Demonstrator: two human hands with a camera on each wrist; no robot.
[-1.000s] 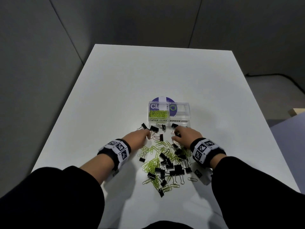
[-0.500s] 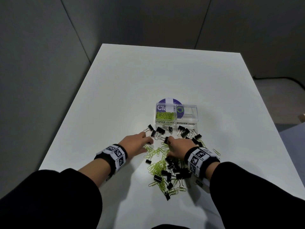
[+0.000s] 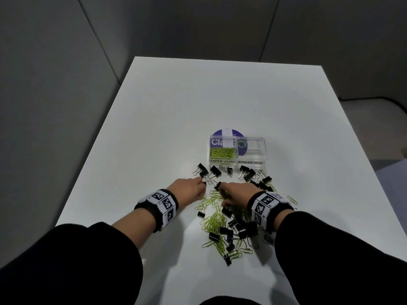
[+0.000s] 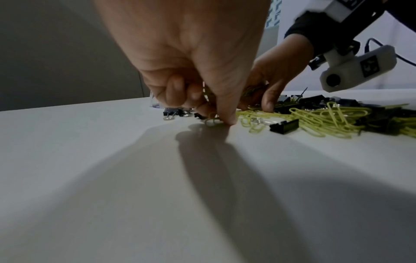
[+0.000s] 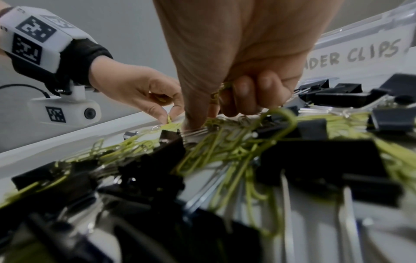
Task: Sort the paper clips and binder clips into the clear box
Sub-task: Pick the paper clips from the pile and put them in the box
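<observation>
I see both hands down in the heap on the white worktop (image 3: 154, 133). My left hand (image 3: 189, 190) sits at the heap's left edge, fingers curled round a few green paper clips (image 4: 326, 119), its thumb tip pressed on the worktop beside one more clip. My right hand (image 3: 236, 193) is just beside it, over the middle of the heap; its curled fingers (image 5: 245, 96) hold a small bunch of green paper clips, and the thumb presses down onto a wire handle among the clips. Black binder clips (image 3: 240, 230) lie mixed with the paper clips under and near the right wrist, and more of them are strewn in a loose row between the hands and the box (image 3: 255, 150). The clear box stands just beyond that row, on a purple disc (image 3: 228, 132). Its left compartment, lettered PAPER CLIPS, holds green clips; the right one is lettered BINDER CLIPS, and I see no clips in it.
</observation>
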